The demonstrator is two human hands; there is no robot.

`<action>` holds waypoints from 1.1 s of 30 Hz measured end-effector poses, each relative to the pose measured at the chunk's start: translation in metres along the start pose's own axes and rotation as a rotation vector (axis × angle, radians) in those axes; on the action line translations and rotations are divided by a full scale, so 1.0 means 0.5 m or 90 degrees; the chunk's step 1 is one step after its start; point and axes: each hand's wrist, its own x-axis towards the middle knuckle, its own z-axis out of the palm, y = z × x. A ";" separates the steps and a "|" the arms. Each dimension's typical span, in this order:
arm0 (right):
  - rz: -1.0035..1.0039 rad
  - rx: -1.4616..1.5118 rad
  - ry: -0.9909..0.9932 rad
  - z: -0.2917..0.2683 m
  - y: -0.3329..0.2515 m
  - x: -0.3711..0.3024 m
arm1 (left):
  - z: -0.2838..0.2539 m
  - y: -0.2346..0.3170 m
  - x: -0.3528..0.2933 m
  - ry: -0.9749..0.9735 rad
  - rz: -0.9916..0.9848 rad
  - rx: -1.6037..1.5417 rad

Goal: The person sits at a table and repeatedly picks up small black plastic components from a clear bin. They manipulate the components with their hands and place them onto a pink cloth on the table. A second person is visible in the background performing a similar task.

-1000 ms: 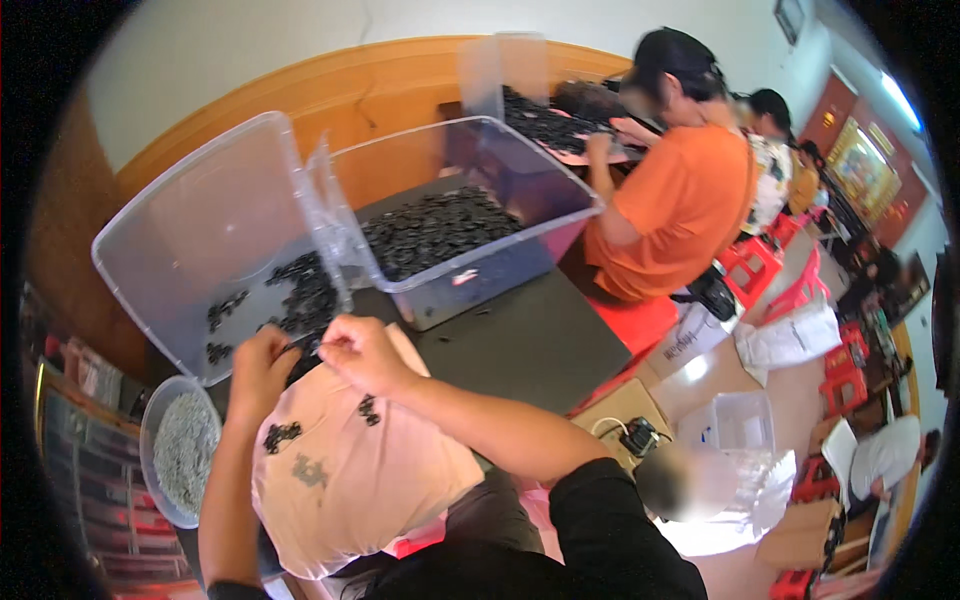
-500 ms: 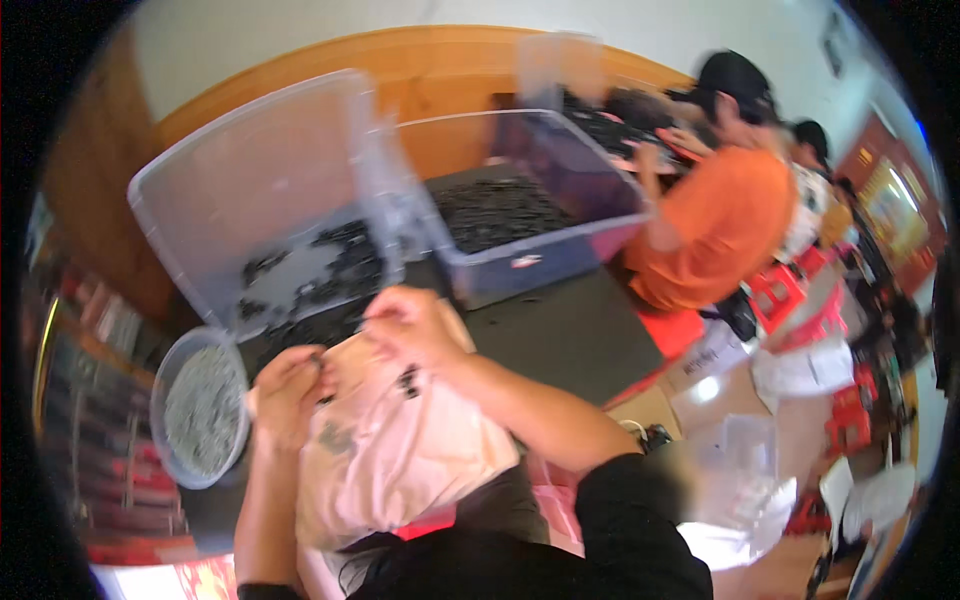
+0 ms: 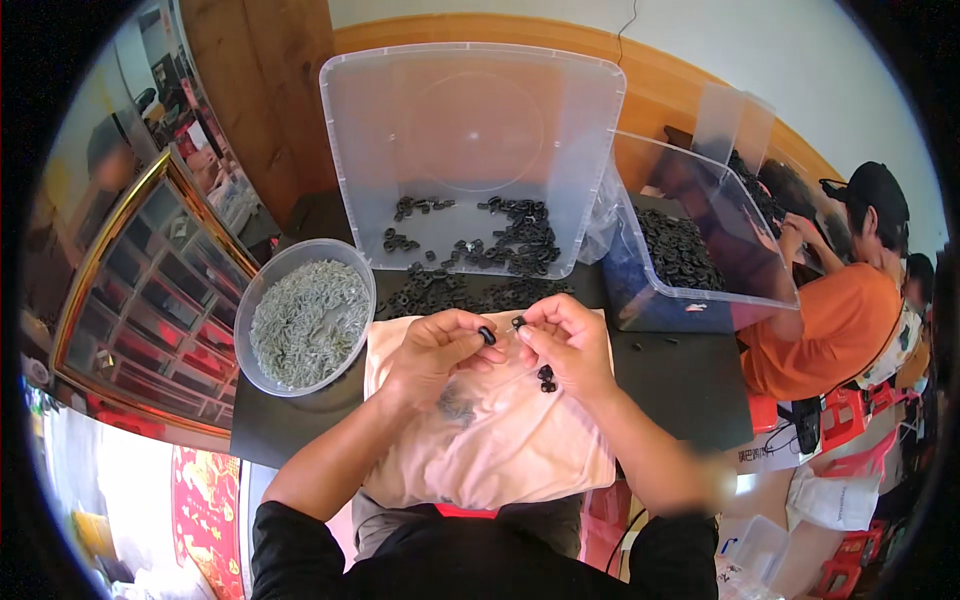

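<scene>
Over a peach cloth [image 3: 480,460] spread across my lap and the table edge, my two hands meet at chest level. Between thumb and fingers, my left hand [image 3: 435,350] pinches a small black plastic piece [image 3: 487,335]. My right hand [image 3: 572,348] is closed on another small black part [image 3: 518,322]; a thin pale bit shows beside its fingertips, too small to name. A few loose black pieces [image 3: 547,378] lie on the cloth under my right hand. Just beyond the hands, a heap of black parts [image 3: 430,292] spreads on the dark table.
At left stands a round clear tub [image 3: 247,365] of small grey metal pieces. A clear bin [image 3: 470,110] on its side holds scattered black parts; another bin [image 3: 665,308], at right, holds many more. A person in orange [image 3: 840,320] sits at far right, hands among black parts.
My view has turned and levelled, so the bins and tub sit further right in it. My hands have come closer together, each pinching a small black part.
</scene>
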 end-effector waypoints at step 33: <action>-0.214 -0.238 -0.051 0.018 0.024 -0.006 | 0.018 -0.025 -0.016 0.085 -0.013 0.015</action>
